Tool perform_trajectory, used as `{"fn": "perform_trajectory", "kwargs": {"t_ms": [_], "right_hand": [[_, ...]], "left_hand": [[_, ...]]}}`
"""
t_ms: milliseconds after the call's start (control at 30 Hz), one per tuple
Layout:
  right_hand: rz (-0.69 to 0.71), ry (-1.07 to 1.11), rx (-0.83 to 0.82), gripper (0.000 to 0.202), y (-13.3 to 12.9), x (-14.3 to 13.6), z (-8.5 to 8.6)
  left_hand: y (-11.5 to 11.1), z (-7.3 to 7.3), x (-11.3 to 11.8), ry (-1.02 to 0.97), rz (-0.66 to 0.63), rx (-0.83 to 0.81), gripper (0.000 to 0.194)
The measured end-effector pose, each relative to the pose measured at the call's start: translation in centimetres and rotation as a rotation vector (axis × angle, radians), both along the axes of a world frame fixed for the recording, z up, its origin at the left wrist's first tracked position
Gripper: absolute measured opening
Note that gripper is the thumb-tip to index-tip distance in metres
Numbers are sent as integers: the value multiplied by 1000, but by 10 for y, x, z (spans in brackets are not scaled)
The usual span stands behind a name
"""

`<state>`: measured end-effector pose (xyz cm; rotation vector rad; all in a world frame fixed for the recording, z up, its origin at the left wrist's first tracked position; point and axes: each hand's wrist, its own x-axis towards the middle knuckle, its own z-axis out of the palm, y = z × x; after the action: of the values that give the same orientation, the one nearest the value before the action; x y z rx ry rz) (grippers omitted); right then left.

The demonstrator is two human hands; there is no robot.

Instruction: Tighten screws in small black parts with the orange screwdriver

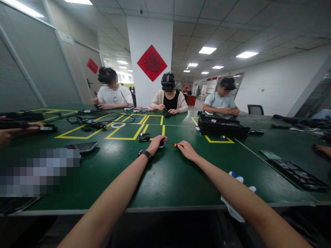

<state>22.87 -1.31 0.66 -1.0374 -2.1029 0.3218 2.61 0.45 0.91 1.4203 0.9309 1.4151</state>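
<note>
Indoor scene, moderately lit and rather dim toward the lower part. Cool white light comes from rectangular panels (207, 50) in the ceiling (196, 20), and daylight-like brightness washes out the far background at left of the pillar (151, 32). The green table (144, 179) carries soft, pale glare patches, and the space under its near edge falls into deep shadow. Wide-angle distortion stretches and tilts the walls and both forearms toward the edges. Small details at the fingertips look soft. Blocky pixelation covers the faces and a patch at lower left.
</note>
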Motion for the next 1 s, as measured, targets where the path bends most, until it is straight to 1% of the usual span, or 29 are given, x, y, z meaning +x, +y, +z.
{"fn": "perform_trajectory", "kwargs": {"t_ms": [67,167,267,467,533,567,700,767,900,1000], "right_hand": [[-9,-5,23,20,1,-1,-1],[-18,12,26,13,-1,-2,-2],[-13,24,-2,16,-3,-2,-2],[-6,24,7,17,-1,-1,-2],[-9,43,4,13,-1,-1,-3],[-6,58,-4,11,-1,-1,-3],[7,104,-56,18,-1,-1,-2],[-18,89,-65,15,0,-1,-1],[-45,53,-59,19,2,0,-1],[-9,126,-107,13,2,0,-2]], "left_hand": [[2,-1,0,5,17,-17,37],[3,-1,1,18,33,-31,35],[1,-1,0,36,40,-15,33],[-1,0,-1,32,8,3,32],[0,0,-1,34,6,4,33],[0,-1,-1,43,6,6,32],[0,-3,-1,130,22,7,29],[0,-4,-2,157,28,10,29],[-1,-4,-3,147,17,1,29],[1,-3,-2,103,2,-19,30]]}}
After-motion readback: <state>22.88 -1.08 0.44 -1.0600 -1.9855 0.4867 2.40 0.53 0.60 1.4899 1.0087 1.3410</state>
